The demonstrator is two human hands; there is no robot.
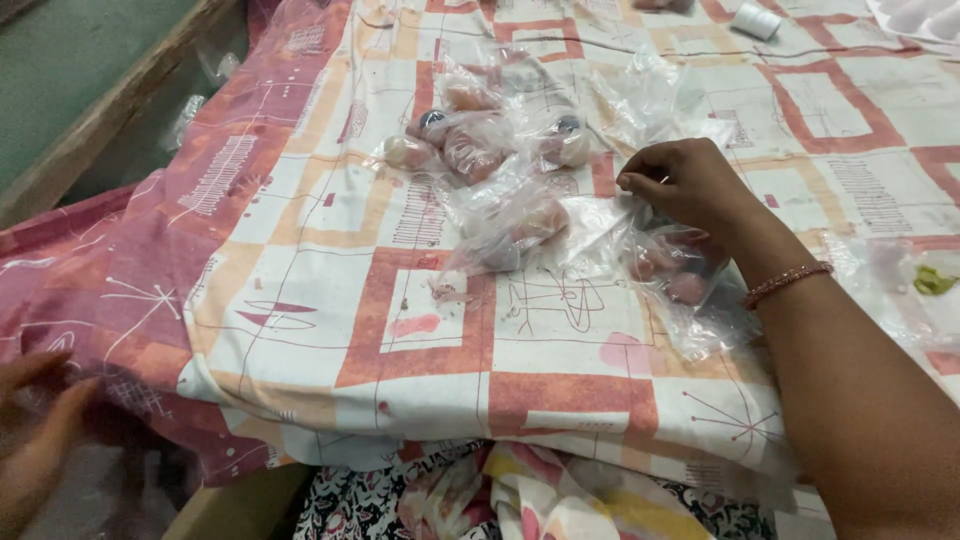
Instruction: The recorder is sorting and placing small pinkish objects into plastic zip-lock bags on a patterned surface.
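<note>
Head view, looking down on a table draped with a pink, orange and white patterned cotton cloth (330, 300). The right hand (690, 185) rests on the cloth near the middle, fingers drawn narrow with thumb and forefinger pinched on the edge of a clear thin plastic bag (600, 215); a small light sliver shows at the fingertips, too small to identify. A beaded pink bracelet (787, 282) sits on that wrist. The left hand (35, 425) is low at the lower left edge, off the tabletop, fingers loosely spread against the hanging cloth and gripping nothing that I can see. Just beside the right hand, on its left and far side, lies a cluster of small clear plastic packets holding rounded pink and cream pieces (480, 150), some with a dark cap; one more such packet (670, 270) lies under the wrist. A white cylindrical spool (755, 20) and a white moulded tray (925, 15) sit at the far edge; a green scrap (935, 280) lies at right. Judgement: the step is opening or separating one film bag. It goes best if the pinch stays at the very rim, the film is lifted away from the neighbouring packets so they do not drag, and the left hand comes up to steady the other side.
</note>
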